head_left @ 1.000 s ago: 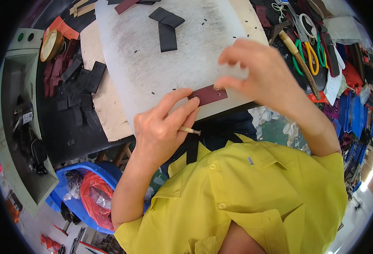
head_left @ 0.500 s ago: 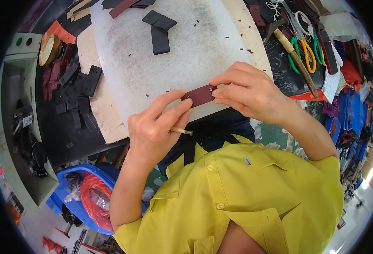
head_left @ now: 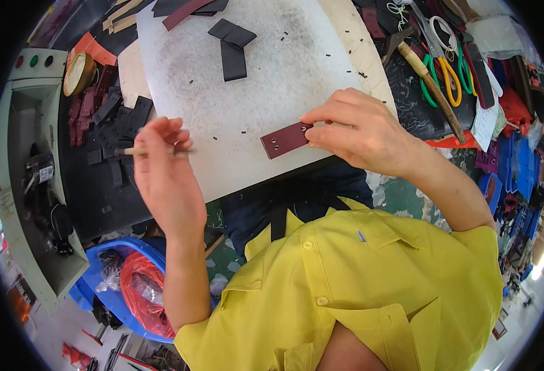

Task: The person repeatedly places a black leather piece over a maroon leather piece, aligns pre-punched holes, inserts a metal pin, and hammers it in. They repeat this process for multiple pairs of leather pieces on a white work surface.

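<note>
Currently, the right hand (head_left: 361,133) is pinching the maroon holed strip (head_left: 283,141) at the white sheet's (head_left: 284,80) five o'clock, the left hand (head_left: 170,176) grasping a slim tool (head_left: 129,151) toward eight, apparently positioning work, next calling for a steady pinch.

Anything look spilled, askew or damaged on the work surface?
Yes: small dark bits lie scattered over the grey-smudged white sheet; they look odd because they're loose, like stray offcuts. The maroon strip in the right hand shows no obvious damage.
</note>
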Demonstrator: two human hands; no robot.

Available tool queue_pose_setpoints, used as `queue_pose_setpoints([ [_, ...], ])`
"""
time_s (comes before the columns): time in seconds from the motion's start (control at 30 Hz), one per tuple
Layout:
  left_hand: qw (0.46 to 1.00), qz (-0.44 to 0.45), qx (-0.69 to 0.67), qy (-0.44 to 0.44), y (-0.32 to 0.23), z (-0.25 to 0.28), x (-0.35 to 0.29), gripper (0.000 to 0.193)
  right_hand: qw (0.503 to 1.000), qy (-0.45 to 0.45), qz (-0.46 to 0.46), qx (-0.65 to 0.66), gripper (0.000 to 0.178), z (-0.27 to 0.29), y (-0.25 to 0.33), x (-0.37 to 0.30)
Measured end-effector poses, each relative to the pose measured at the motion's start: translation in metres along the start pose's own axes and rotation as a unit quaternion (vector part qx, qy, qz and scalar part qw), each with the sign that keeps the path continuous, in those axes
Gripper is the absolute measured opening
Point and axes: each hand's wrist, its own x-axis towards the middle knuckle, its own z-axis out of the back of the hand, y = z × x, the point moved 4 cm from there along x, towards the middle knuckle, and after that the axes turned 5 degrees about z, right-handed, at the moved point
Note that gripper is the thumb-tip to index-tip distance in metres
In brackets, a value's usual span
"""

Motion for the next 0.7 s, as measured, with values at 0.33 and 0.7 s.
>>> queue_pose_setpoints([
  [0.33,0.889,-0.168,0.418,0.086,-0.013,-0.015,-0.028,0.014,1.000,-0.011,-0.006,-0.004,0.009,0.001,0.000,-0.001],
  [0.7,0.960,0.003,0.225,0.164,0.030,-0.076,-0.018,0.008,0.999,-0.044,0.003,0.007,0.017,-0.002,-0.004,-0.006],
])
